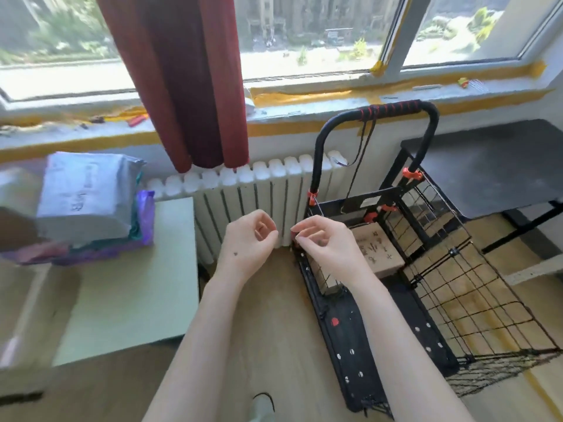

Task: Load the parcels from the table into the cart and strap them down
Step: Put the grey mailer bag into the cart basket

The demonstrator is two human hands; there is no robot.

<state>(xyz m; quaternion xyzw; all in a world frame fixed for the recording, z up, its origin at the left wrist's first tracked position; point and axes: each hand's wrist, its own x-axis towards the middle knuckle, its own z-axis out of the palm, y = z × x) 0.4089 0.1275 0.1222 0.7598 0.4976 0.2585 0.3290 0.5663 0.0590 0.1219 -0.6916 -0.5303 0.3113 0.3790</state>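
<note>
Grey and purple plastic-wrapped parcels sit stacked on the pale green table, well left of both hands. A brown cardboard box lies inside the black wire-sided cart, just right of the right hand. The left hand is loosely curled and empty. The right hand's curled fingertips meet at the cart's corner; whether they grip anything cannot be told.
</note>
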